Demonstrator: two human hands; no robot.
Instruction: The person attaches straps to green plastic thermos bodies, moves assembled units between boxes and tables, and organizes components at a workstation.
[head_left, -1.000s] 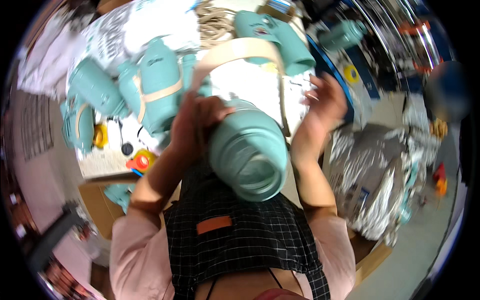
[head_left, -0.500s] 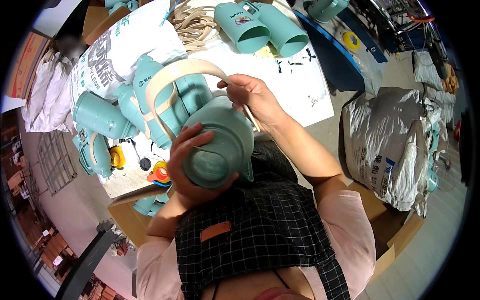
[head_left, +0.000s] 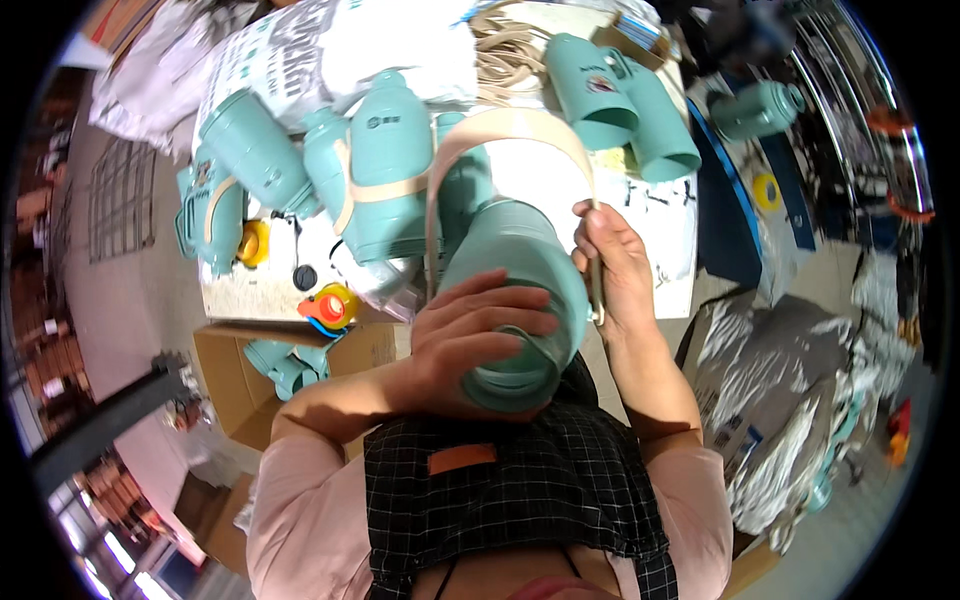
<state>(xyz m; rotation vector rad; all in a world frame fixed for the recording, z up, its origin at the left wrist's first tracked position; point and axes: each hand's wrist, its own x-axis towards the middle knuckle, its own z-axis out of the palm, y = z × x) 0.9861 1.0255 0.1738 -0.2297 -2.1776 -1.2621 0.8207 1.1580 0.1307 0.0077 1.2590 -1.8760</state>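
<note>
Close to my chest is a teal thermos jug (head_left: pixel 515 245), tilted with its round end toward me. My left hand (head_left: pixel 480 335) is wrapped over its near end, thumb and fingers around the side. A beige strap handle (head_left: pixel 515 122) arches over the jug's far part, one end going down on the left side. Its right end is pinched between the thumb and fingers of my right hand (head_left: pixel 612 250), beside the jug. Whether the strap's ends are joined to the jug, I cannot tell. Left of the jug, another teal thermos (head_left: pixel 390 140) with a beige strap stands among several similar ones.
Two open teal shells (head_left: pixel 592 95) lie at the table's far right, beside a heap of beige straps (head_left: pixel 510 50). A white sack (head_left: pixel 400 45) covers the back left. Orange-yellow tape dispensers (head_left: pixel 330 308) sit near the front edge. Below is a cardboard box (head_left: pixel 230 385) holding teal parts.
My view has shifted, so the table's things sit differently in it. The strap now arches more upright over the jug, and my right hand has slid lower along its right end.
</note>
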